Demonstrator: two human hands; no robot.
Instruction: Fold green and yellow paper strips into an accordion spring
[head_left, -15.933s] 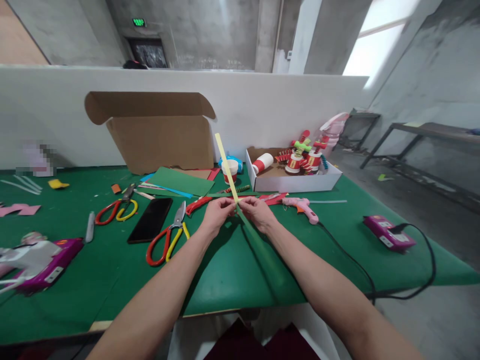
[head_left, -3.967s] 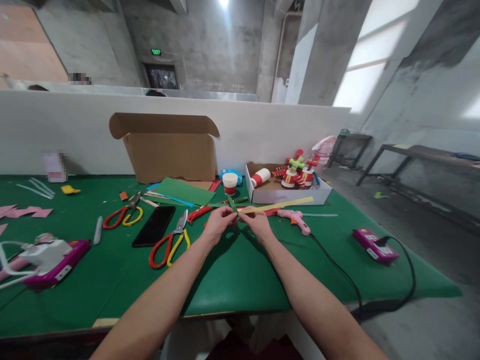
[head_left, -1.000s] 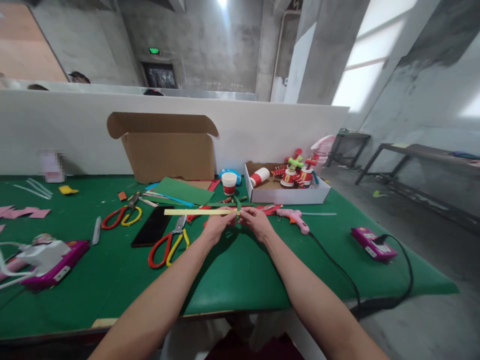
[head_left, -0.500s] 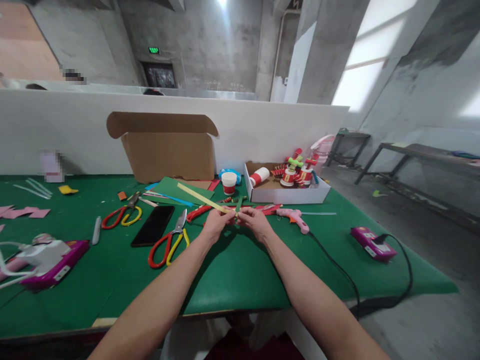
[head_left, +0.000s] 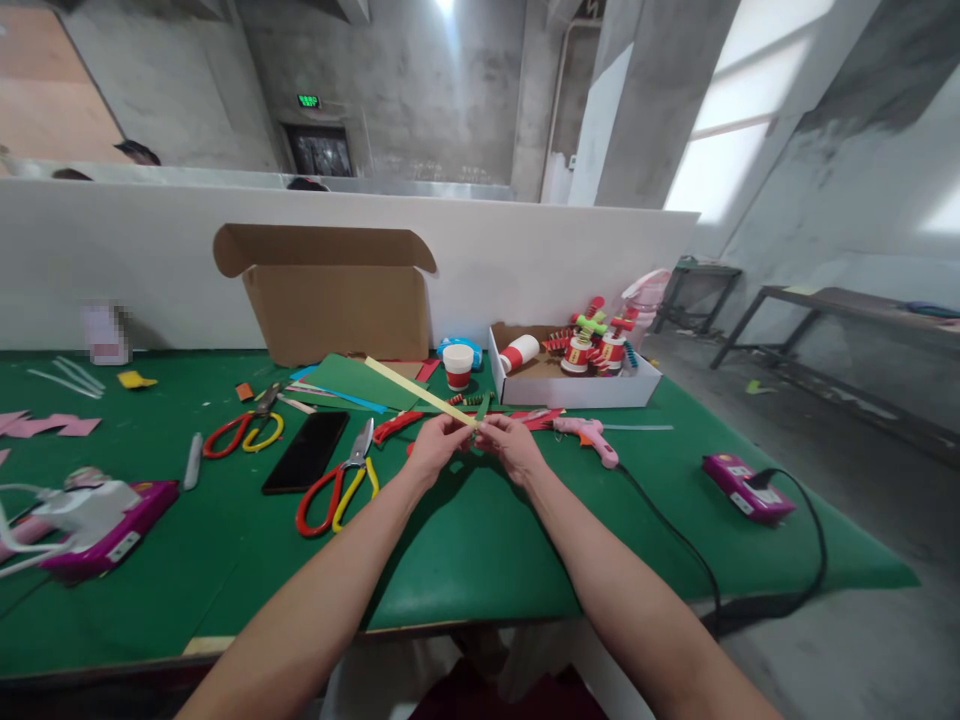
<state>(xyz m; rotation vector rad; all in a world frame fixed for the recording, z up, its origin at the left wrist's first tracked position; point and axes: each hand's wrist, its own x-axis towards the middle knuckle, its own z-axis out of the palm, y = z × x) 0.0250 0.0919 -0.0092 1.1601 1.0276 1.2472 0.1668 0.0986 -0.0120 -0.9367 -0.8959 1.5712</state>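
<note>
My left hand (head_left: 437, 447) is closed in a pinch on a long yellow paper strip (head_left: 414, 387), which slants up and away to the left. Close beside it, my right hand (head_left: 513, 447) pinches the spot where the yellow strip meets a short green paper strip (head_left: 485, 404). Fingers hide most of that joint, so I cannot see how the two are folded. Just beyond the hands stands a red-and-white paper cup (head_left: 458, 367). Red-handled pliers (head_left: 395, 426) lie left of my left hand. Right of my right hand rests a pink glue gun (head_left: 592, 438).
Red-and-yellow scissors (head_left: 346, 478), a black phone (head_left: 306, 452) and a second pair of scissors (head_left: 244, 432) lie to the left. Green paper sheets (head_left: 352, 382) are behind. A white box (head_left: 581, 391) holds cup figures. A purple power block (head_left: 747, 488) with a cable sits right.
The yellow strip's far end has swung right, and the green strip now leans more to the right. Both hands stay pinched together in nearly the same place.
</note>
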